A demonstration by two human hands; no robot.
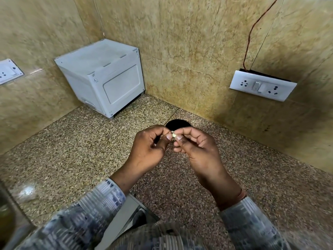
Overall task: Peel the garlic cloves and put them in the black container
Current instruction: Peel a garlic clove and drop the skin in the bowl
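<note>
A small pale garlic clove [174, 135] is pinched between the fingertips of both my hands above the speckled granite counter. My left hand [153, 147] holds it from the left with thumb and curled fingers. My right hand [194, 147] pinches it from the right. Just behind my hands sits the black container [178, 124], round, mostly hidden by my fingers; its inside cannot be seen.
A white boxy appliance [106, 76] stands in the back left corner of the counter [72, 159]. A white socket plate [261, 85] with a red wire is on the right wall, another socket plate [8, 71] on the left wall. The counter's near edge runs beneath my sleeves.
</note>
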